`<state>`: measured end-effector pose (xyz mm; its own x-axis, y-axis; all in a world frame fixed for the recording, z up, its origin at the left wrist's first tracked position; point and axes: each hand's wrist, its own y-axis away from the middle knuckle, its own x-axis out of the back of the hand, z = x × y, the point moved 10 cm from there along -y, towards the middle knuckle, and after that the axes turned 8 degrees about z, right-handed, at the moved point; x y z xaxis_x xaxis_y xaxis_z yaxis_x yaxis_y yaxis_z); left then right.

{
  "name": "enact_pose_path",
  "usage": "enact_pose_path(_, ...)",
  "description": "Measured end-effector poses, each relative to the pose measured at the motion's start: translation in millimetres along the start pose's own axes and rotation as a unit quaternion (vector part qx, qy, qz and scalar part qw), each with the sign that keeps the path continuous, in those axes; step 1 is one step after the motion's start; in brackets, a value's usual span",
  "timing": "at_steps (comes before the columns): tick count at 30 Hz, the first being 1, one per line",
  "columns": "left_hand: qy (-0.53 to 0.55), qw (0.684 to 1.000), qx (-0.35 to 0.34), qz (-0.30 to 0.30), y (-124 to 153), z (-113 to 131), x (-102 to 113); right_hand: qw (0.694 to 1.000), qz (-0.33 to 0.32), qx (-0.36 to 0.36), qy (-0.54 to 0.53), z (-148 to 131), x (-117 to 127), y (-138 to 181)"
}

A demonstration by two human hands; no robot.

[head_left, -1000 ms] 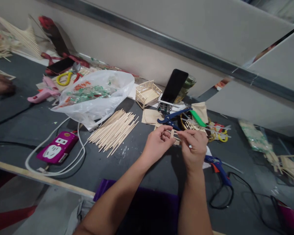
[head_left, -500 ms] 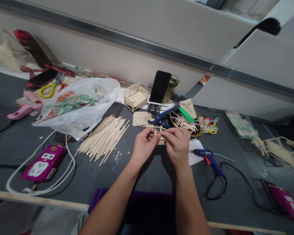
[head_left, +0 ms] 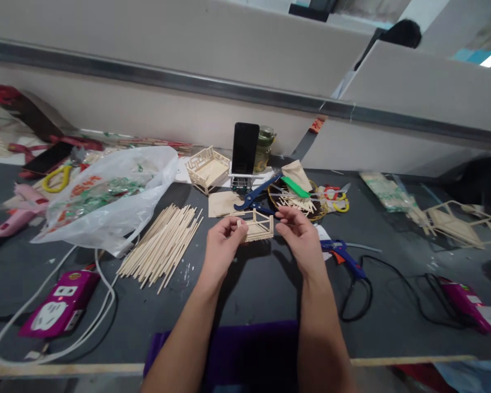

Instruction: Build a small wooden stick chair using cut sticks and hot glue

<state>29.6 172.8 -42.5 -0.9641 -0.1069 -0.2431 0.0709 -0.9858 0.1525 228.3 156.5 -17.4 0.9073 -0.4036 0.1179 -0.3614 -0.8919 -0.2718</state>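
My left hand pinches the left end of a small stick model, a slatted base with short posts and a rail, held above the table. Just off the model's right post, my right hand has its thumb and fingers apart with nothing visible in them. Left of my hands lies a pile of thin wooden sticks. Behind the model are blue cutters and a round basket with short stick pieces. A blue glue gun rests to the right of my right hand.
Farther back stand a finished-looking stick model, a phone on a stand and a jar. At left are a plastic bag, a pink glue gun and a purple power strip with a looped white cable.
My right hand has opened and drawn away to the right from the model, uncovering its posts and rail. My left hand keeps hold of it. The camera view has shifted.
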Motion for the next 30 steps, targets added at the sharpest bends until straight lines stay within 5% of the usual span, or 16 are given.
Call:
enact_pose_path(5,-0.001,1.0,-0.025,0.002,0,6,1,0.996,-0.03,-0.064,-0.058,4,-21,7)
enact_pose_path(20,-0.117,0.968,-0.221,0.012,19,43,-1,0.988,0.088,-0.011,-0.129,-19,-6,12)
enact_pose_path(30,-0.106,0.964,-0.243,0.005,18,46,-1,0.984,0.102,0.007,-0.144,-21,-3,13)
